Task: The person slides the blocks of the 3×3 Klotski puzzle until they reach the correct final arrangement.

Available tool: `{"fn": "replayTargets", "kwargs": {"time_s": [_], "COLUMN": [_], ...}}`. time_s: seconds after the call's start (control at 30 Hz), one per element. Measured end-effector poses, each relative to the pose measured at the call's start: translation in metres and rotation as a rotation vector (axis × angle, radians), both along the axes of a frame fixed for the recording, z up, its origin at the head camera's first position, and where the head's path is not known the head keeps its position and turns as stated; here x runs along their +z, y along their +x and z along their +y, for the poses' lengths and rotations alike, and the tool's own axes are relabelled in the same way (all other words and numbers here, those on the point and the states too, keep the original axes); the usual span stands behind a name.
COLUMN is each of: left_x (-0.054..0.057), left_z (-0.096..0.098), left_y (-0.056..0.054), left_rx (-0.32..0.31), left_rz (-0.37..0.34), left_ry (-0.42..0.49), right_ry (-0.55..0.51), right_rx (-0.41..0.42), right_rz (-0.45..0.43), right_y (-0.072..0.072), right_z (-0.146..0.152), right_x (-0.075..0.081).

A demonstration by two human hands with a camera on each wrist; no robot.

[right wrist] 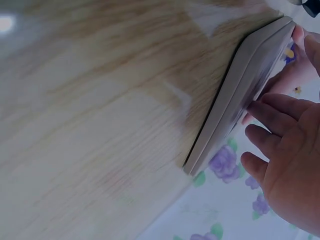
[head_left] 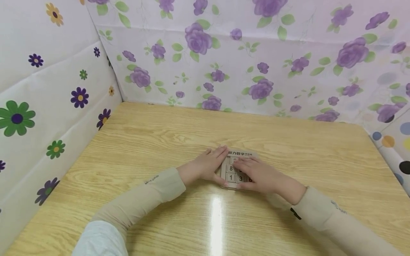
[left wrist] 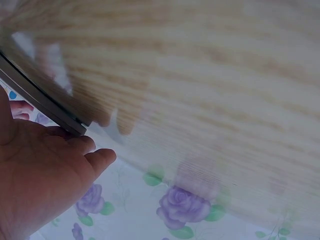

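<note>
Under the right hand, half-hidden tiles

Puzzle on table, left grip at its left, right grip atop its right, backdrop behind.

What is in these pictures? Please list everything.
table: 1, light wood colour, in front of the person
number puzzle: 1, greyish beige, on the table
number tiles: several, some hidden, beige with dark numbers, in the puzzle
rose covering: 1, whitish with purple roses, behind the table
daisy covering: 1, white with coloured flowers, left
dotted covering: 1, white with coloured dots, right
beige sleeves: 2, beige, on the forearms
black strip: 1, black, by the right cuff
left hand: 1, bare, at the puzzle's left side
right hand: 1, bare, over the tiles
</note>
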State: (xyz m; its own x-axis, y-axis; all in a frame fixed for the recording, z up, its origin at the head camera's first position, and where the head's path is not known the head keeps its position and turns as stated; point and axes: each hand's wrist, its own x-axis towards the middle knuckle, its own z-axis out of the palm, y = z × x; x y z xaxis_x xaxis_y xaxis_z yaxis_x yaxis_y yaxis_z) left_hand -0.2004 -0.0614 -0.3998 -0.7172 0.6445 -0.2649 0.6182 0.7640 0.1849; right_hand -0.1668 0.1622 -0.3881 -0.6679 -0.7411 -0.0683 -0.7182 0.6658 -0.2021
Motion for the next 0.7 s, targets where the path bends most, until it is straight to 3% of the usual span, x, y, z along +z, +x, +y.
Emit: {"fn": "replayTargets", "kwargs": {"time_s": [0.27, 0.47, 0.7], "left_x": [0.000, 0.000, -0.001], "left_z": [-0.002, -0.002, 0.000], "left_y": [0.001, 0.002, 0.000], "left_rx": [0.011, 0.003, -0.003], "left_rz": [-0.020, -0.018, -0.007], "left_ry": [0.009, 0.014, 0.006], "right_ry": [0.013, -0.011, -0.024], "right_rx": [-0.025, 0.045, 0.103], "right_rz": [0.015, 0.061, 0.002], "right_y": [0.003, 0.011, 0.016], "right_z": [0.011, 0.006, -0.003], "right_x": [0.002, 0.002, 0.003]}}
